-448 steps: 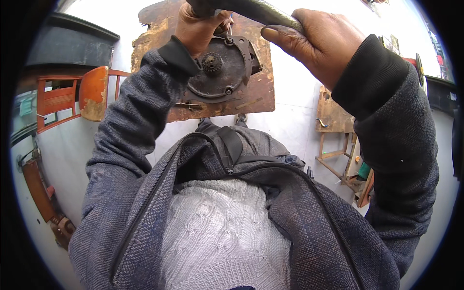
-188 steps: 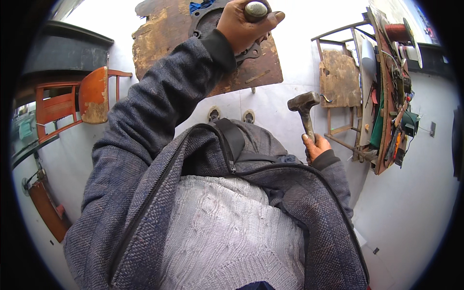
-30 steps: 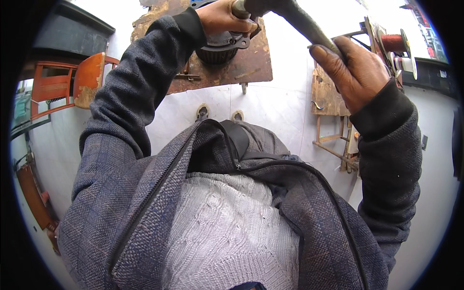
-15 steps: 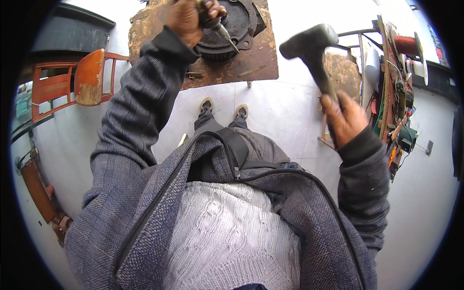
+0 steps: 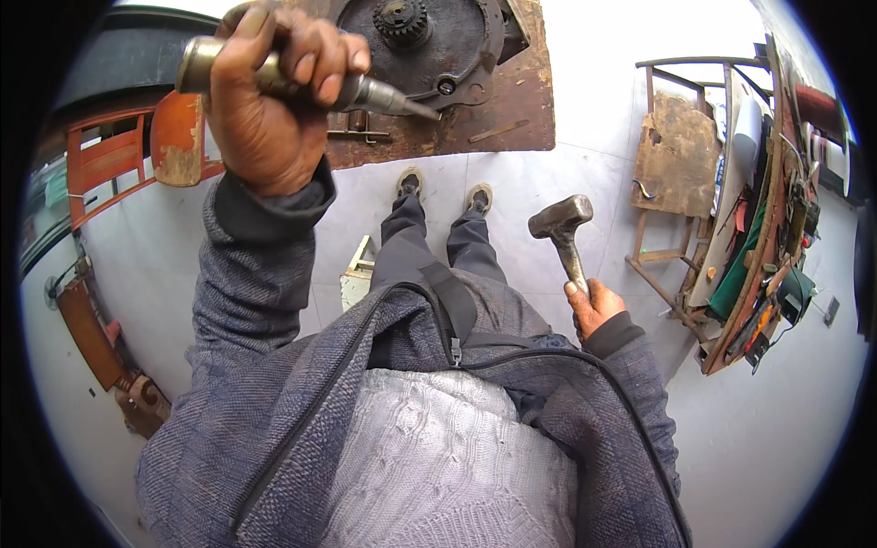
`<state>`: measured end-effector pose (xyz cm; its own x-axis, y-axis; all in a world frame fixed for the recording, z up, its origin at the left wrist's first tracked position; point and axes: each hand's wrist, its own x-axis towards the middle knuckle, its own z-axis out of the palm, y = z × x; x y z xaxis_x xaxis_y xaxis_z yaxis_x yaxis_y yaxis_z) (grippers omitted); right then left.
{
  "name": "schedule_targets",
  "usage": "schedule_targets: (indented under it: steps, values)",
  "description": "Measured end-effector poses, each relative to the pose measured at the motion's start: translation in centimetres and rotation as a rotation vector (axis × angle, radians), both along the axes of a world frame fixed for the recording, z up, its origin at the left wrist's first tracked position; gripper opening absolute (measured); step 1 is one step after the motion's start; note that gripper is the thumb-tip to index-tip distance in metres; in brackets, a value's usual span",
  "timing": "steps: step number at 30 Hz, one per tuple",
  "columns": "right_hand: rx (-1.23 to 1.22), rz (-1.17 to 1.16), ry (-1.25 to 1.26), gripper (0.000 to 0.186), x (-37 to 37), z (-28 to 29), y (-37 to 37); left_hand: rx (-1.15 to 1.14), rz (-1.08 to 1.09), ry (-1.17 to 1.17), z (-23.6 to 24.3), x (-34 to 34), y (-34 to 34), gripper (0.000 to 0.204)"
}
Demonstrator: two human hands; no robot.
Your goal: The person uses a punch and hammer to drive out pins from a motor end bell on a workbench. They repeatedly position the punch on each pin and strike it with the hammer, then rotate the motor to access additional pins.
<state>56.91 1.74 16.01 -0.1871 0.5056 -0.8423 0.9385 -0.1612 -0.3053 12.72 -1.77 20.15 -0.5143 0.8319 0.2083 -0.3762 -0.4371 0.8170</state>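
Note:
My left hand is wrapped round a thick metal hand impact driver, held almost level above the worktable's near edge. Its tapered tip points right, in front of a dark round cast housing; I cannot tell whether it touches anything. A toothed gear sits in the middle of the housing, and a bolt hole shows near its rim. Lower down on the right, my right hand grips the handle of a hammer, with the head up and apart from everything.
The housing lies on a worn wooden table with a thin flat strip and a bent metal rod on it. An orange chair stands left. At right are a wooden stool and a tool rack. A small pale stool is beside my legs.
My left hand has drawn back from the housing toward me, and the driver now lies nearer level. My right hand has lowered the hammer toward my body. The view has shifted slightly.

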Motion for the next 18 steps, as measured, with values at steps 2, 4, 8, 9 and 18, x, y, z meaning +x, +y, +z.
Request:
schedule_targets:
  steps: [2, 4, 8, 9, 18]
  values:
    - [0.010, 0.062, -0.036, 0.056, -0.5, -0.3, 0.2, 0.042, 0.015, 0.146, 0.2, 0.7, 1.7, 0.021]
    - [0.025, 0.096, 0.018, 0.055, -0.9, -0.2, 0.5, 0.070, 0.006, 0.179, 0.3, 1.4, 2.9, 0.020]
    - [0.048, 0.103, 0.023, 0.054, -1.1, 0.5, 0.9, -0.022, 0.164, 0.088, -0.1, 2.9, 3.9, 0.023]
    - [0.033, 0.087, 0.018, 0.054, -1.0, 0.6, 0.9, -0.023, 0.171, 0.065, -0.2, 3.1, 4.0, 0.022]
    - [0.101, 0.076, 0.090, 0.046, 0.2, -0.3, 0.8, 0.032, 0.094, 0.234, 0.2, 3.1, 4.0, 0.014]
